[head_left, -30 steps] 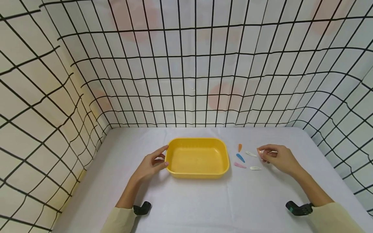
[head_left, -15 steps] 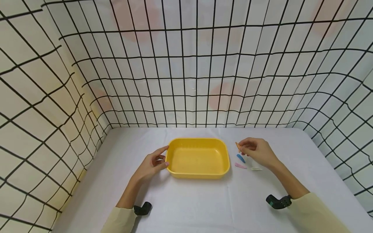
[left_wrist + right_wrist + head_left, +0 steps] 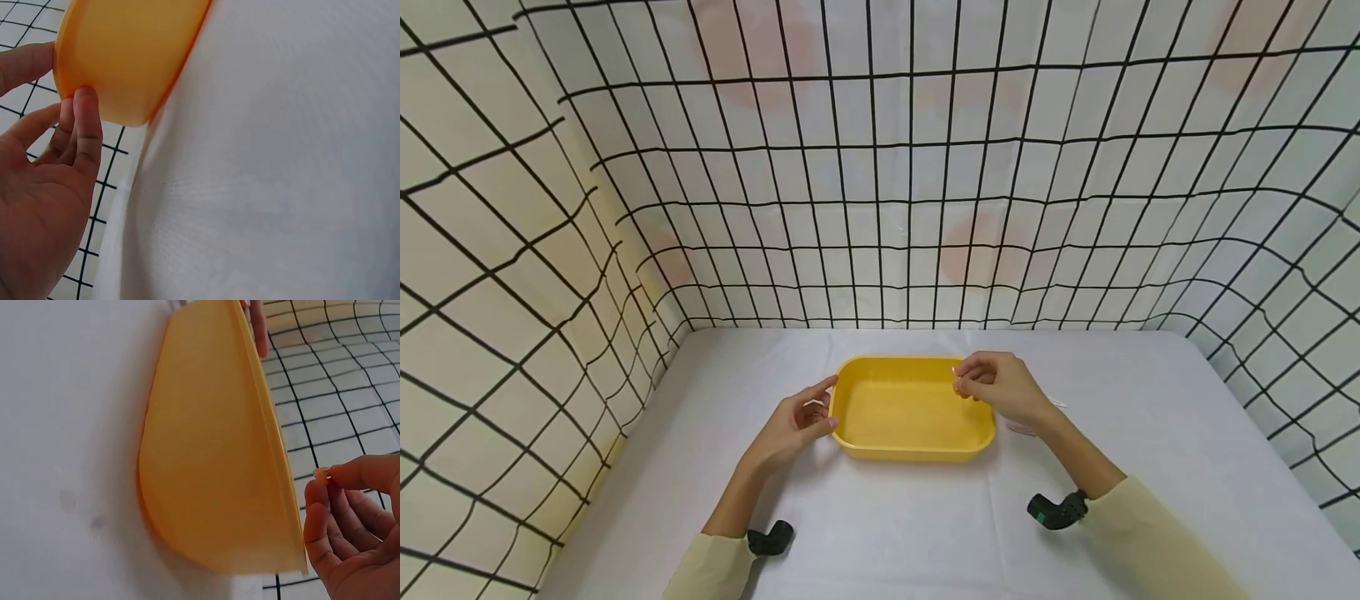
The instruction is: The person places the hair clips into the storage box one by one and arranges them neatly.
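A yellow plastic tray [image 3: 887, 452] stands on the white cloth. At its left end my left hand [image 3: 790, 425] touches the outer wall with thumb and finger, as the left wrist view also shows beside the tray [image 3: 125, 56]. Over the tray's right rear corner, my right hand [image 3: 1000, 385] pinches a small orange hair clip [image 3: 322, 475] between thumb and fingertips. Mostly behind that hand and forearm lie a pink hair clip [image 3: 1021, 428] and a white hair clip [image 3: 1057, 402]. Other clips seen earlier are out of sight.
Black wire grid panels [image 3: 910, 200] rise behind and on both sides of the table [image 3: 880, 525]. Each wrist carries a black camera, on the left [image 3: 771, 538] and on the right [image 3: 1057, 510].
My right hand has moved left with the orange hair clip, from right of the loose clips, across them, to above the tray's right rear corner. The left hand stays at the tray.
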